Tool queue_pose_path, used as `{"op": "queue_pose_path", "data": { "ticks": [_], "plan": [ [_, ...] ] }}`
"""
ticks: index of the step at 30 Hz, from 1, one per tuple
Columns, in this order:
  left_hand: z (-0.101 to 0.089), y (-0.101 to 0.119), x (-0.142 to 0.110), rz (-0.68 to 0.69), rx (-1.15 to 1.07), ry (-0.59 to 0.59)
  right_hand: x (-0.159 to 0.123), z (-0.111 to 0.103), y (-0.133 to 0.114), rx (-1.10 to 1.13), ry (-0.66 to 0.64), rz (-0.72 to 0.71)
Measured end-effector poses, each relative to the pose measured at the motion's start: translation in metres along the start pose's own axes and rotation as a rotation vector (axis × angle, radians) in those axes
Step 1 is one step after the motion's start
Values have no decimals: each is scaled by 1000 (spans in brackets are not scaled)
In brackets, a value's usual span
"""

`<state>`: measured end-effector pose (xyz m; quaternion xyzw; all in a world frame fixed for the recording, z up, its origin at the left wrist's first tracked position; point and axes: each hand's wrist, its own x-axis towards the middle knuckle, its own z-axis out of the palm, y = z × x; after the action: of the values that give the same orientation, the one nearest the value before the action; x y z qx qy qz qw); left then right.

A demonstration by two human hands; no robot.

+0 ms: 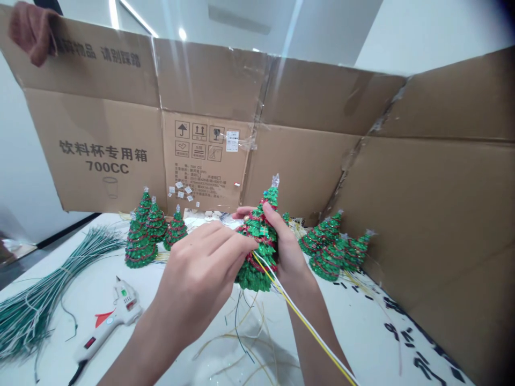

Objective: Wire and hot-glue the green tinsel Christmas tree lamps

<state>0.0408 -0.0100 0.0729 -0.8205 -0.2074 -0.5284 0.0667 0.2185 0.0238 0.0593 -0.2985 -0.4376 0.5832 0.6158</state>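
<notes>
A small green sequin Christmas tree (259, 241) with red trim and a clear tip is held above the white table (362, 327). My right hand (287, 246) wraps round its right side, thumb on the front. My left hand (205, 273) is closed in a pinch at the tree's lower left, fingertips on the yellow and white wires (306, 321) that run from the tree's base down to the lower right.
Three finished trees (147, 230) stand at the left, more trees (333, 249) lie at the right. A white glue gun (108, 321) lies front left beside a bundle of green wires (36, 305). Opened cardboard boxes (281, 139) wall the back and right. Loose wire scraps (245, 332) litter the table.
</notes>
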Motion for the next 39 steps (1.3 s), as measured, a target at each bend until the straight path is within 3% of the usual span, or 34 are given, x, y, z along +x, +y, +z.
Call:
{"op": "queue_pose_path", "data": {
  "ticks": [6,15,26,31,39],
  "plan": [
    [5,2,-2,59,81,24,1,2,-1,11,64,-12],
    [9,-1,-1,56,17,16,-1,5,-2,11,141,-83],
    [6,-12,0,-37,-195,-6,2,3,-3,78,158,9],
    [17,-26,1,-218,-400,65,7,2,4,171,156,108],
    [15,-45,-1,-531,-483,-88,10,2,7,310,144,376]
  ]
}}
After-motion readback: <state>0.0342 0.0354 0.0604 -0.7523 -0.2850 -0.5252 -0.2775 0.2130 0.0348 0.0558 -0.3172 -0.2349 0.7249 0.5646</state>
